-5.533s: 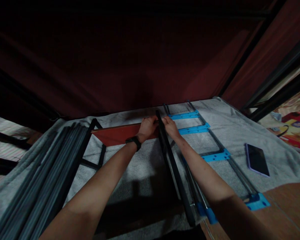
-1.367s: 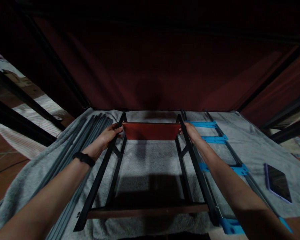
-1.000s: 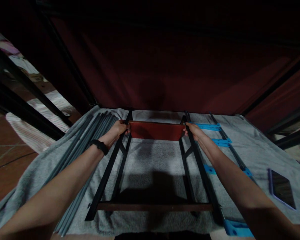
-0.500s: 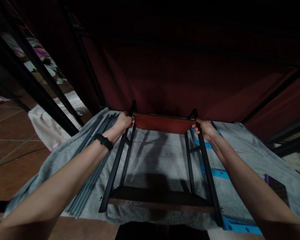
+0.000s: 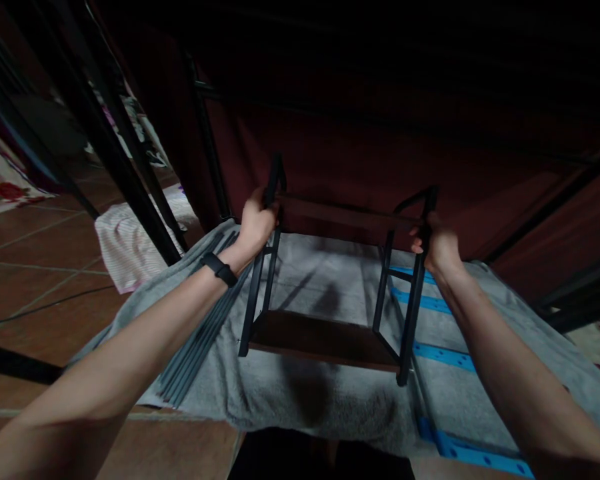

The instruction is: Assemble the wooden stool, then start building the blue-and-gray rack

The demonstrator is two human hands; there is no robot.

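Two-shelf rack (image 5: 325, 339) is grasped at its opposite sides by left hand (image 5: 257, 223) and right hand (image 5: 441, 248), probably for balance.

passable: between shelf boards (image 5: 325, 339) | left: grey rods (image 5: 200, 357) | right: blue-bracketed frame (image 5: 445, 356) | behind: panel (image 5: 330, 157), apparently close
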